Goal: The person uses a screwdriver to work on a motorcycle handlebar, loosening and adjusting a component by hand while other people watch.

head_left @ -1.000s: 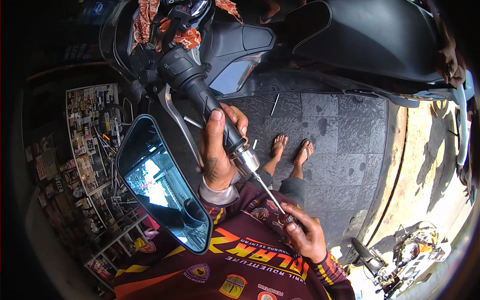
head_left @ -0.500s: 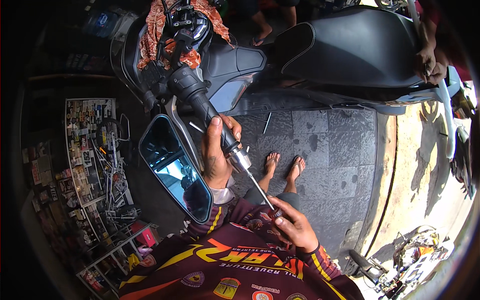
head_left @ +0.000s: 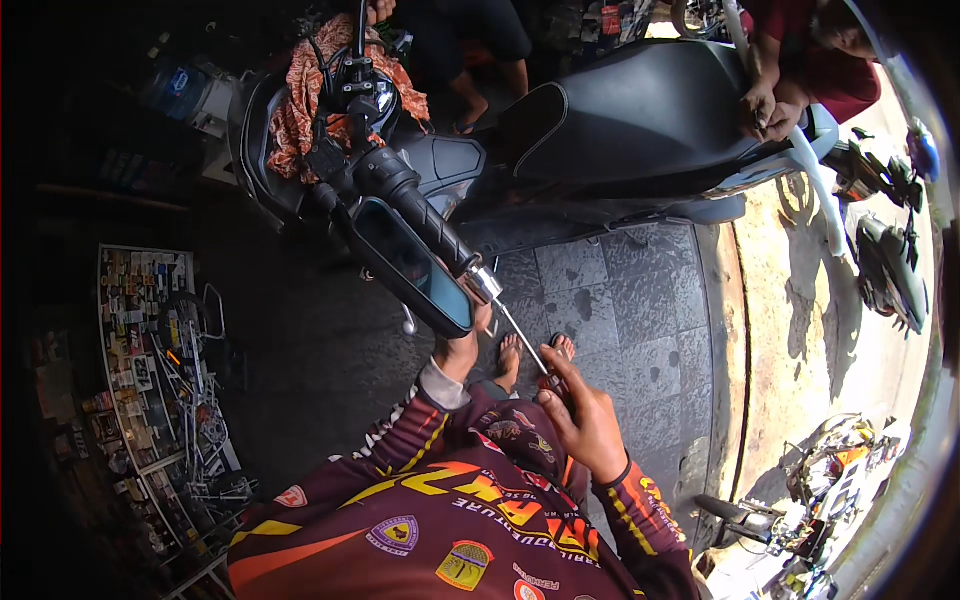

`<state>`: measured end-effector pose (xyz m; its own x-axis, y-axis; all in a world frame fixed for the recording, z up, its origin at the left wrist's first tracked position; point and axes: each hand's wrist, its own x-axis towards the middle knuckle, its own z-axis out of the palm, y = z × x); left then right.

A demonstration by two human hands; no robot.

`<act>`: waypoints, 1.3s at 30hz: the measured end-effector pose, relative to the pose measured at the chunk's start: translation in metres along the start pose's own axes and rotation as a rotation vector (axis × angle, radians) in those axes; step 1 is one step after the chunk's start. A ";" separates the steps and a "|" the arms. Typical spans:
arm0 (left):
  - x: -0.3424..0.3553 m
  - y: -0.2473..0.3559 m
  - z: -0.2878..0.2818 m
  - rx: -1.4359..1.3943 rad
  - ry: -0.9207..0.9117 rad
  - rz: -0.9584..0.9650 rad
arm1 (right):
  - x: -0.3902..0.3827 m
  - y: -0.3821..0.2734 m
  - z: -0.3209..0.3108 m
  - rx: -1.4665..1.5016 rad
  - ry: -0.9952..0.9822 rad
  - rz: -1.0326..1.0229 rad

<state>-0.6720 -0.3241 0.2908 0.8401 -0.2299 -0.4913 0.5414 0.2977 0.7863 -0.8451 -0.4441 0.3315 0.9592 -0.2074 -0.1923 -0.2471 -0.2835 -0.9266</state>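
Note:
My right hand (head_left: 585, 420) is closed round the dark handle of a screwdriver (head_left: 523, 337). Its long metal shaft runs up to the silver bar-end weight (head_left: 483, 285) at the tip of the motorcycle's black handlebar grip (head_left: 432, 228). Below that end is my left hand (head_left: 460, 352), largely covered by the black-framed mirror (head_left: 412, 265). A finger or thumb of it shows beside the mirror's lower end, near the bar-end weight; the rest of its fingers are hidden. A silver ball-tipped lever (head_left: 408, 322) sticks out under the mirror.
An orange patterned cloth (head_left: 300, 110) drapes the motorcycle's front, with its black seat (head_left: 630, 110) beyond. At the upper right a co-worker's hands (head_left: 770, 110) meet near the seat's rear. A display case (head_left: 145, 350) stands left; a partly stripped motorcycle (head_left: 830, 480) is lower right.
My left hand has left the grip and dropped behind the mirror, which now sits closer against the handlebar. The screwdriver stays at the bar end in my right hand. The whole view has shifted.

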 end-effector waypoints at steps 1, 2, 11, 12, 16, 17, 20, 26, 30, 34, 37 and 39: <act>-0.018 -0.009 -0.002 0.048 -0.057 -0.099 | 0.000 0.003 0.002 0.099 -0.044 0.095; -0.036 -0.016 -0.005 0.087 -0.168 -0.133 | -0.001 0.005 0.003 0.236 -0.098 0.179; -0.056 -0.030 0.004 0.083 -0.321 -0.017 | -0.005 0.032 -0.015 0.700 -0.165 0.230; -0.056 -0.030 0.006 0.058 -0.316 -0.022 | -0.007 0.036 -0.013 0.763 -0.158 0.129; -0.058 -0.034 0.004 0.064 -0.266 -0.036 | -0.016 0.049 0.004 0.905 -0.174 0.246; -0.057 -0.034 0.004 0.074 -0.282 -0.026 | -0.016 0.049 0.008 0.945 -0.172 0.265; -0.056 -0.036 0.003 0.066 -0.287 -0.025 | -0.016 0.044 0.008 0.760 -0.102 0.286; -0.058 -0.040 0.003 -0.021 -0.290 -0.071 | -0.015 0.019 -0.013 0.093 -0.028 0.057; -0.062 -0.042 0.006 -0.049 -0.266 -0.044 | -0.020 0.012 -0.011 -0.331 0.010 -0.026; -0.061 -0.041 0.012 -0.064 -0.258 0.028 | -0.026 0.019 0.000 0.282 -0.050 0.131; -0.061 -0.042 0.016 -0.043 -0.210 0.053 | -0.026 0.034 0.000 0.648 0.029 -0.050; -0.061 -0.043 0.016 -0.011 -0.163 0.060 | -0.030 0.043 -0.002 0.826 -0.126 0.083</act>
<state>-0.7468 -0.3379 0.2930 0.8547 -0.3581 -0.3760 0.4916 0.3250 0.8079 -0.8846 -0.4523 0.2979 0.9625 -0.0775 -0.2598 -0.1844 0.5154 -0.8369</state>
